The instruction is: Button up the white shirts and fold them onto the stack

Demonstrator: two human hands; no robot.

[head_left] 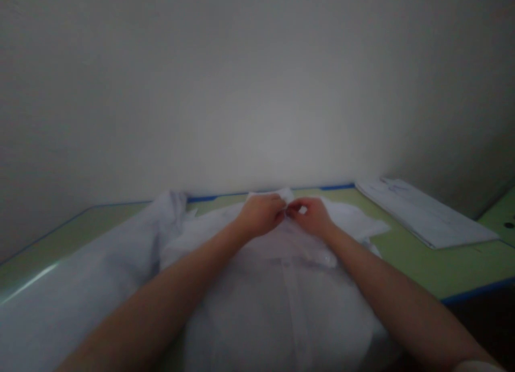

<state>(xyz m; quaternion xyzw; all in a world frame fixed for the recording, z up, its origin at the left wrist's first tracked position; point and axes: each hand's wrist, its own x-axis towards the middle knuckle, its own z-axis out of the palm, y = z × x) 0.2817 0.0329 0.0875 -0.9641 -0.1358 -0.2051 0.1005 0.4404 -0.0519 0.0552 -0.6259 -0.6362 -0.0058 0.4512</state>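
A white shirt [257,302] lies spread on the green table, with a placket-like strip running down its middle. At its far end, around what looks like the collar, my two hands meet close together. My left hand [263,215] is closed with its fingers pinching the cloth. Beside it, my right hand [311,215] also pinches, thumb and forefinger forming a small loop against the same spot. Blur and dim light hide the fine detail between the fingertips, so I cannot make out a button there.
A heap of white cloth [100,275] covers the left side of the table [422,265]. At the right lies a flat stack of folded white cloth [426,214]. Blue edging runs round the tabletop, and a pale wall [257,88] rises behind it.
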